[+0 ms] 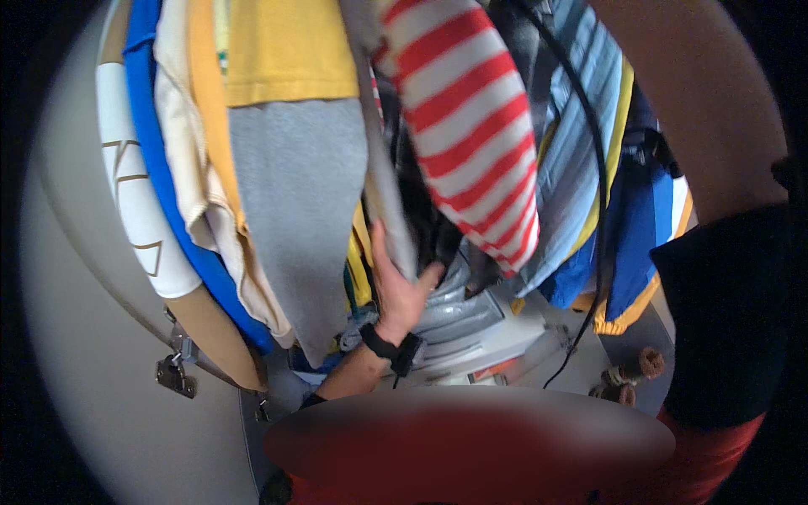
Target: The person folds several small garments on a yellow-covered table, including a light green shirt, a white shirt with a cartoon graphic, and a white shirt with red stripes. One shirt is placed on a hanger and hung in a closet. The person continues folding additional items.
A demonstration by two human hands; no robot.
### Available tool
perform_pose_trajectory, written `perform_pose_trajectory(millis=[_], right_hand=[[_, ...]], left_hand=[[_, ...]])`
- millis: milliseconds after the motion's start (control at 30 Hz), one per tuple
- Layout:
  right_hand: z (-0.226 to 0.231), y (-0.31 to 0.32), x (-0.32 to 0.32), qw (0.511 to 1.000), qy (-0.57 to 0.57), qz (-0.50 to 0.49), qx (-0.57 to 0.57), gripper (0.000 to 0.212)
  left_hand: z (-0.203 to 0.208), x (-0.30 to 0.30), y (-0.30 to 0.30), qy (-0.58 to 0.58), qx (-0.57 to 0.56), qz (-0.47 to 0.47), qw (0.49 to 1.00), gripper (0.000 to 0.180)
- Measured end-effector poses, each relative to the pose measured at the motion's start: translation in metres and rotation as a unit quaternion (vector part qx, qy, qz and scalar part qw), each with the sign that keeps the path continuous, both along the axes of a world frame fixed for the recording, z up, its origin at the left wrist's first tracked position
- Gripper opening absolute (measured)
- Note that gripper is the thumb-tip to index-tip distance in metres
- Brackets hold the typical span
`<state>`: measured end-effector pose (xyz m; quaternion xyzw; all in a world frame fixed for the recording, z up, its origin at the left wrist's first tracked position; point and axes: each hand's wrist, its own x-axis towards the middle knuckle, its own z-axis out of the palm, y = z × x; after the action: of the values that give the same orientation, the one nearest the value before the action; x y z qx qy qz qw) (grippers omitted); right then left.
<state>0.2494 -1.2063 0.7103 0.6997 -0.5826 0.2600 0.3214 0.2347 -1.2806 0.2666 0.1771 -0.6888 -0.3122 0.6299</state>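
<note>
My left hand [402, 295], with a black band at its wrist, reaches up among hanging clothes. Its thumb and fingers are spread on either side of the lower end of a narrow grey garment [389, 189], touching it; some fingers are hidden by the cloth. Just to the right hang a dark shiny garment [412, 181] and a red-and-white striped garment [475, 126]. On the left is a grey garment [295, 194] below a yellow garment [290, 55]. My right arm [707, 101] is raised along the right side; its hand lies beyond the upper edge, out of sight.
A black cable [599, 160] hangs down through the clothes. Blue garments [631, 227] hang at right, a blue-edged one [172, 194] at left. A metal latch [177, 370] is on the pale panel at left. Silvery folded material [459, 316] and brown furry items [650, 364] lie below.
</note>
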Motion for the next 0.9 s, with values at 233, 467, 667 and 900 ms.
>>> perform_pose_trajectory(millis=[233,467,667,900], right_hand=[[0.052,0.016,-0.047,0.960,0.171,-0.046,-0.219,0.050],[0.054,0.005,-0.125,0.956,-0.295,0.011,0.009,0.038],[0.068,-0.089,-0.138,0.949,-0.043,-0.260,0.172,0.022],[0.066,-0.075,-0.117,0.975,0.051,-0.216,0.012,0.027]], left_hand=[[-0.021,-0.008,-0.068,0.073,0.166,-0.091,0.979,0.070],[-0.039,-0.001,-0.042,0.270,0.403,-0.280,0.829,0.071],[-0.033,0.013,-0.026,0.447,0.535,-0.372,0.613,0.072],[-0.046,0.017,-0.017,0.348,0.489,-0.308,0.738,0.062]])
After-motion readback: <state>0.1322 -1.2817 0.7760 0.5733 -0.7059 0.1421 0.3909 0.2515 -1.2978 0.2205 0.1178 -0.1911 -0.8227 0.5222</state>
